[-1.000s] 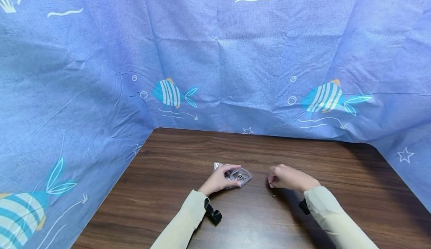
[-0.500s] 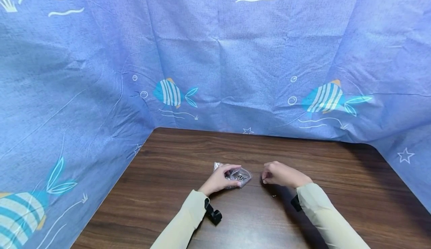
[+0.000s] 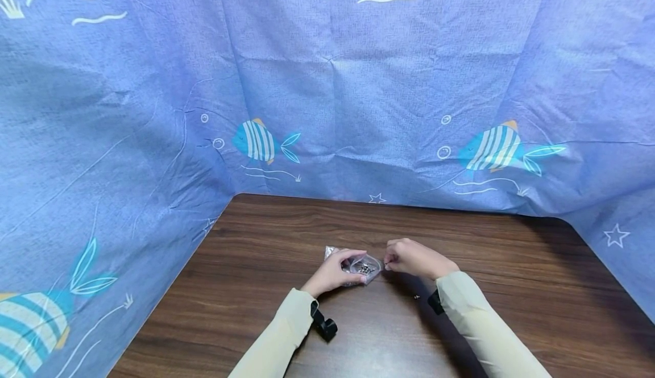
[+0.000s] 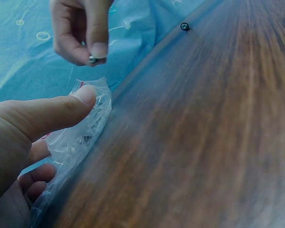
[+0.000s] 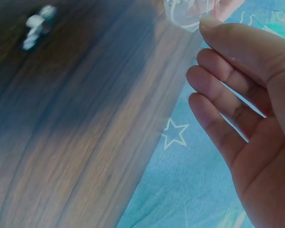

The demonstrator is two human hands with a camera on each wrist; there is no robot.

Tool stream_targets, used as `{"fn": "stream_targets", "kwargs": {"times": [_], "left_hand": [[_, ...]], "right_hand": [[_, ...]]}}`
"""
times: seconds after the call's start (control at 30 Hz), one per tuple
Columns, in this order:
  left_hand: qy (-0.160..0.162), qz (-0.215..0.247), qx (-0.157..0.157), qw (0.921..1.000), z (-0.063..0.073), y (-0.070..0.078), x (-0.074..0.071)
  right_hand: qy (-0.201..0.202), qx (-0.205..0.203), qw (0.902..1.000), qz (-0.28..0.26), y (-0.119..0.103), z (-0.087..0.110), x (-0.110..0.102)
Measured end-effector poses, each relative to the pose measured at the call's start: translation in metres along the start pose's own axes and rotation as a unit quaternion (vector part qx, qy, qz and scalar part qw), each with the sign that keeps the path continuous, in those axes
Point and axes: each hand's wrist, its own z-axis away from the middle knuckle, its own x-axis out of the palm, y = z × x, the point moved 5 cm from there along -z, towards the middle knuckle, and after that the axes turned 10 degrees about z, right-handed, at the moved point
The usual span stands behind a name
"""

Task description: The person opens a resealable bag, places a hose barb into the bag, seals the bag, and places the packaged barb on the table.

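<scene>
My left hand (image 3: 332,274) holds a clear zip bag (image 4: 68,154) on the table, thumb on one side and fingers on the other. The bag's mouth gapes toward the right, and several small shiny metal pieces (image 3: 365,269) lie inside. Just off that mouth is my right hand (image 3: 417,258). Its thumb and index finger pinch a small metal piece (image 4: 92,59), visible at the fingertips in the left wrist view. Another small metal piece (image 3: 417,297), knobbed and silvery in the right wrist view, lies loose on the wood nearer to me.
The dark wooden table (image 3: 276,236) has a blue fish-print cloth (image 3: 332,111) hanging behind it and along its sides. A black wrist strap (image 3: 324,324) sticks out below the left sleeve.
My right hand has moved left, toward the bag's mouth, carrying the pinched metal piece. The left hand and the bag stay in place, as does the loose piece on the table.
</scene>
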Motion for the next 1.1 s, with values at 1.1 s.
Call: {"fn": "stream_targets", "kwargs": {"times": [1.1], "left_hand": [[-0.002, 0.005, 0.004, 1.0000, 0.001, 0.001, 0.000]], "right_hand": [[0.036, -0.007, 0.9987, 0.036, -0.015, -0.021, -0.002]]}}
